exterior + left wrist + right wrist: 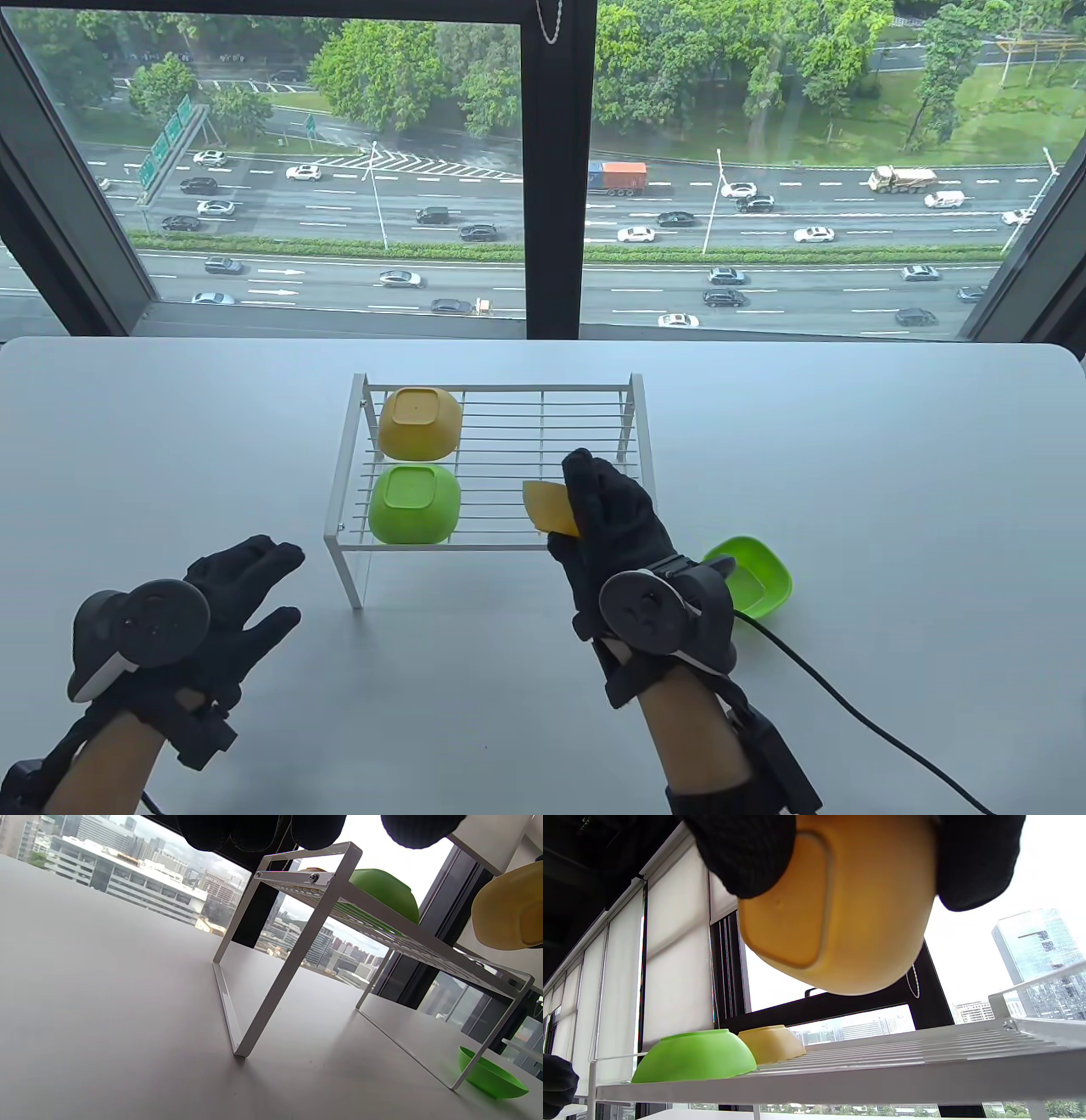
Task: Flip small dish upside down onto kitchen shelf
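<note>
- Yellow plastic is showing in the right hand (615, 526): it is gripping a small yellow dish (550, 508) by its sides, fingers wrapped over it, above the right half of the white wire shelf (501, 475).
- In the right wrist view the dish's flat base (793, 904) is facing sideways, so it is being carried tilted, apparently partway through its turn and clear of the wires.
- Two dishes are already sitting rim-down on the shelf's left side, a yellow one (420, 422) at the back and a green one (415, 503) in front; that is probably why the held dish is hanging over the bare wires on the right.
- The left hand (216, 611) is hovering over the table (891, 475) left of the shelf, fingers spread, gripping nothing.
- A second green dish (753, 576) is resting upright on the table beside the shelf's right leg, likely waiting its turn.
</note>
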`<control>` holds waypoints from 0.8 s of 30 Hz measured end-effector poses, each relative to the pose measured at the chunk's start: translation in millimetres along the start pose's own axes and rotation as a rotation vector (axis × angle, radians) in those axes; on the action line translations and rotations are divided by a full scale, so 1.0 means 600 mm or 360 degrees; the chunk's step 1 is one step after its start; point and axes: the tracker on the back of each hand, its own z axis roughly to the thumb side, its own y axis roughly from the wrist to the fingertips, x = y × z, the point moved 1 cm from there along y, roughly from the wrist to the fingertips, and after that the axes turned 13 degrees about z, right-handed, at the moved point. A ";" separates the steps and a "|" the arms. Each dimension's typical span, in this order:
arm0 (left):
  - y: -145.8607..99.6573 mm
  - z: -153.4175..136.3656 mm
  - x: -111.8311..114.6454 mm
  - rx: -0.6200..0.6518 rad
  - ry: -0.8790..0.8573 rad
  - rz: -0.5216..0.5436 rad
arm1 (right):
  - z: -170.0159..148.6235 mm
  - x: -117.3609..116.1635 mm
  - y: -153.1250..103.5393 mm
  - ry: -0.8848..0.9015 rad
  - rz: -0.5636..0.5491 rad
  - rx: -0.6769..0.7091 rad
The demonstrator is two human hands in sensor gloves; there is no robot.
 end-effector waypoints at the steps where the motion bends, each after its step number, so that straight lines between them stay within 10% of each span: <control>1: -0.001 -0.001 -0.002 -0.0002 -0.0008 0.0014 | 0.002 -0.006 0.003 0.0009 0.0004 -0.0008; 24: 0.003 -0.010 0.000 -0.0040 -0.0057 -0.0047 | -0.031 -0.050 0.168 0.0262 0.0469 -0.0797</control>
